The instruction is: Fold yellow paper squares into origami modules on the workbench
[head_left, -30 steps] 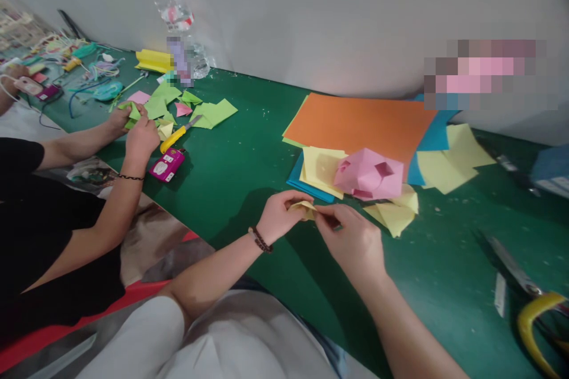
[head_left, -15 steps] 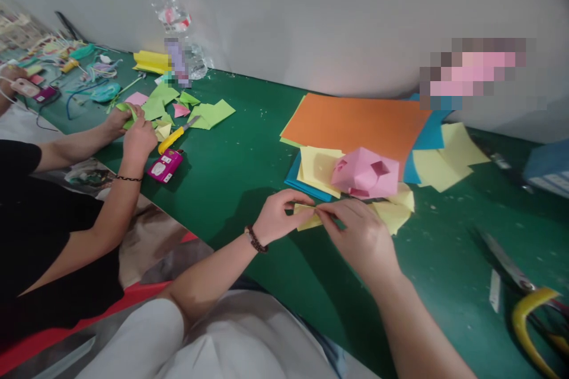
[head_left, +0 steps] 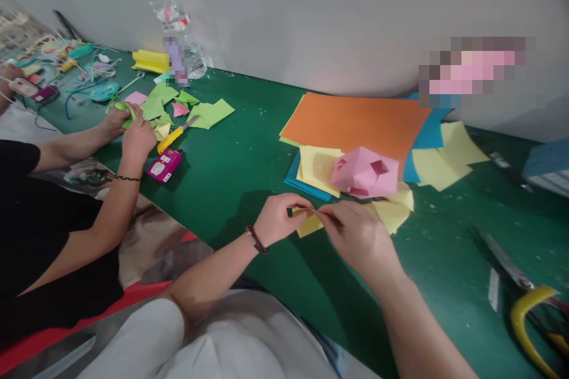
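Observation:
Between my two hands is a small piece of yellow paper (head_left: 310, 225), held just above the green table. My left hand (head_left: 284, 218) pinches its left side between thumb and fingers. On the other side, my right hand (head_left: 360, 235) grips the paper's upper edge with thumb and fingertips pressed together. Right behind the hands sits a pink folded paper model (head_left: 364, 173) with square openings. Beside it lies a stack of pale yellow sheets (head_left: 317, 167) on blue paper (head_left: 306, 185). Part of another yellow piece (head_left: 393, 213) shows past my right hand.
Orange paper (head_left: 355, 121) lies at the back, with more yellow sheets (head_left: 444, 157) to its right. Scissors (head_left: 524, 284) with yellow handles rest at the right. At left, a co-worker's hands (head_left: 136, 130) hold green paper near a yellow cutter (head_left: 171, 139) and a magenta box (head_left: 165, 166).
The yellow paper has tilted slightly between my fingers, so its upper edge looks thinner. Both my hands have shifted a little downward. The co-worker's hands look nearly unchanged.

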A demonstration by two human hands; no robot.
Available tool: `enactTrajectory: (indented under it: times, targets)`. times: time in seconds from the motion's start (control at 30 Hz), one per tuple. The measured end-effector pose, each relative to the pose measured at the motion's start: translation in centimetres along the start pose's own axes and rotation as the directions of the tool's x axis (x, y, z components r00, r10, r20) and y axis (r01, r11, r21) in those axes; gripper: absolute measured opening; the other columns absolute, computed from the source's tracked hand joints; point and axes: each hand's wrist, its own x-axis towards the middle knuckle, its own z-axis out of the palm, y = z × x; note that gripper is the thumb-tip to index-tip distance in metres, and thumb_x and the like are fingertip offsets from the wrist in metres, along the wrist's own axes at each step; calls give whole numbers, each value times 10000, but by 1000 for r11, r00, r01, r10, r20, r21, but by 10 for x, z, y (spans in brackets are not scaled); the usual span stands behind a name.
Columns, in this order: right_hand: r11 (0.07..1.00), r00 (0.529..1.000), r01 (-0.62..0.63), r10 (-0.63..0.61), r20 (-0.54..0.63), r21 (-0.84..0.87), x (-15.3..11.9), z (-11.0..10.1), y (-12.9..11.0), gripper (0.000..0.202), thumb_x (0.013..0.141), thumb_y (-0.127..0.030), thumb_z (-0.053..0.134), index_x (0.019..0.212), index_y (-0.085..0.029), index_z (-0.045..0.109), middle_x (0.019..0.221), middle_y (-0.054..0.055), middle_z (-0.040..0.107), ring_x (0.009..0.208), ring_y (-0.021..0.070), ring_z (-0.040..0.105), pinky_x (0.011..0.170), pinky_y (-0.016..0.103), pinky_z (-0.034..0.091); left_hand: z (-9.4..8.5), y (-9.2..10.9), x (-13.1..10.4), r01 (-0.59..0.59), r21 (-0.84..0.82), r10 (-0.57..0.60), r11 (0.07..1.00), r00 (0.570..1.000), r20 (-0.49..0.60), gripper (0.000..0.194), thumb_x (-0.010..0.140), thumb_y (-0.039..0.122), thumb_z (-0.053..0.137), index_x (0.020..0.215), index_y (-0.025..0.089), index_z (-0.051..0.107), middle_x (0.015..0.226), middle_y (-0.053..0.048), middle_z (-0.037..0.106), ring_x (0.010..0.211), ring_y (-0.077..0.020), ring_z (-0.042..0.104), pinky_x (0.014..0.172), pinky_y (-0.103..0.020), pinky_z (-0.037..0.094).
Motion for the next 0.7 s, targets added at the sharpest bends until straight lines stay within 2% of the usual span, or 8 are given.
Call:
enactTrajectory:
  times: [0.2, 0.3, 0.5, 0.57, 0.63, 0.7]
  targets:
    - [992, 997, -70, 68, 29, 106, 0, -2, -2, 152, 893, -298, 552, 856, -198, 661, 702, 25, 650, 636, 150, 602, 595, 264, 481, -3, 3, 0, 36, 9, -36, 999, 999, -26, 95, 807, 195, 638, 785, 179, 729, 833, -43, 740, 782, -159, 669, 694, -227, 505]
    - [992, 997, -76, 73, 33, 97, 0, -4, -2, 176, 894, -301, 538, 807, -200, 653, 699, 28, 653, 628, 149, 597, 590, 266, 479, -3, 4, 0, 15, -34, -16, 999, 1000, -9, 81, 798, 194, 648, 789, 180, 727, 833, -40, 739, 794, -156, 673, 748, -234, 512]
    - [981, 987, -150, 140, 83, 120, 0, -3, -2, 196, 885, -318, 521, 788, -212, 653, 672, 20, 649, 592, 148, 599, 542, 262, 462, -2, 2, 0, 29, 37, -29, 999, 1000, -4, 103, 824, 220, 620, 787, 182, 708, 840, -43, 731, 804, -164, 662, 747, -249, 508]
    - [978, 984, -170, 162, 71, 120, 1, -3, -2, 189, 884, -318, 526, 791, -219, 657, 680, 15, 662, 590, 144, 605, 541, 258, 464, -1, 1, 0, 58, -24, -57, 998, 998, 25, 102, 792, 201, 634, 864, 178, 701, 915, -50, 728, 861, -171, 662, 752, -246, 515]
    - [981, 987, -157, 154, 34, 112, 1, -3, -2, 180, 887, -315, 535, 799, -219, 659, 687, 16, 666, 603, 146, 609, 551, 258, 468, 1, 0, 1, 102, -110, -94, 989, 993, 73, 191, 741, 146, 632, 922, 171, 686, 960, -52, 718, 890, -174, 661, 748, -248, 524]
    - [986, 992, -123, 123, 3, 117, 2, -4, -4, 166, 889, -308, 545, 818, -216, 662, 696, 22, 665, 631, 152, 615, 577, 263, 479, 2, -2, 2, 150, -186, -136, 971, 987, 86, 211, 700, 91, 601, 885, 159, 677, 918, -44, 715, 856, -167, 661, 756, -260, 529]
